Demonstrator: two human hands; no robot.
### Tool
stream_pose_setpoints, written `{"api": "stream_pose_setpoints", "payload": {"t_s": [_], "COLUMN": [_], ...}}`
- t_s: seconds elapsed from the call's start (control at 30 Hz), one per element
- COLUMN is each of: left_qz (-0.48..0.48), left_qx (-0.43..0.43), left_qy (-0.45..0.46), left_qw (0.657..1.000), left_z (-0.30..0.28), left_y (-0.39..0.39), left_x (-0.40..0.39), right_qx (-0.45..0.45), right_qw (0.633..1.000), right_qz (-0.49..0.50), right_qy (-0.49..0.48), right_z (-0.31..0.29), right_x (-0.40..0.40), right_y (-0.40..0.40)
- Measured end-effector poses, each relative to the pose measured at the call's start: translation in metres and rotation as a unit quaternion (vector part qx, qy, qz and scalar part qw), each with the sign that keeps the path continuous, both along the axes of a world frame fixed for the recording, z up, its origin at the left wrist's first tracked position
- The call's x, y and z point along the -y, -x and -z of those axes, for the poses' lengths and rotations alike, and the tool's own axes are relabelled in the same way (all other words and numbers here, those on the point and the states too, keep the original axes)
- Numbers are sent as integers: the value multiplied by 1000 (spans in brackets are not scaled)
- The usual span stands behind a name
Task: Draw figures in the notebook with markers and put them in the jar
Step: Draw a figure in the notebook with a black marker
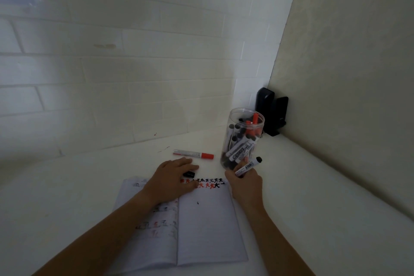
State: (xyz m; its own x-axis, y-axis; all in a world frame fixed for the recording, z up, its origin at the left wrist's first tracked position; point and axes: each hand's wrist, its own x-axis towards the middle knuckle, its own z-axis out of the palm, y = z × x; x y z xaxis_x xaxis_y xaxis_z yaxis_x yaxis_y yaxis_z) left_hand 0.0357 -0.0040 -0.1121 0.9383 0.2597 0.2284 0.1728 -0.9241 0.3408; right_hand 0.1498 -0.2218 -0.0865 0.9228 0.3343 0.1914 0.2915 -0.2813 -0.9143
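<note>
Palm-down, the left hand [173, 177] lies flat with relaxed fingers on the open lined notebook [201, 226], a black cap [189, 173] at its fingertips, while the right hand [245, 182] grips a black-tipped marker [248, 166] pointing toward two o'clock, just beside the clear plastic jar [243, 139].

Two black upright devices [272, 111] stand in the corner of the white table [313, 186].

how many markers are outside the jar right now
2: a red marker lies on the table beyond the left hand; a black marker is held in the right hand beside the jar. None seems hidden.
</note>
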Motion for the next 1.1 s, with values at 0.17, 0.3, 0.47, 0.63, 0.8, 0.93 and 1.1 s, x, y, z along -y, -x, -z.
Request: {"api": "stream_pose_setpoints", "payload": {"t_s": [0.17,0.3,0.47,0.63,0.8,0.93,1.1], "left_qz": [1,4,4,4,6,7,8], "left_qx": [-1,5,2,4,11,14,11], "left_qy": [0,-5,-8,-7,-4,-1,2], "left_qw": [1000,1000,1000,1000,1000,1000,1000], "left_z": [1,1,1,0,-1,-3,-4], "left_y": [0,0,0,0,2,3,3], "left_x": [-1,-1,-1,0,1,2,2], "right_qx": [3,6,13,15,13,14,12], "right_qw": [1000,1000,1000,1000,1000,1000,1000], "right_qz": [-12,-18,-24,-19,-26,-8,0], "right_qy": [-5,1,0,-11,1,-7,-4], "right_z": [0,-1,-2,-1,0,-3,-2], "right_x": [0,0,1,1,0,1,1], "right_y": [0,2,3,2,1,3,2]}}
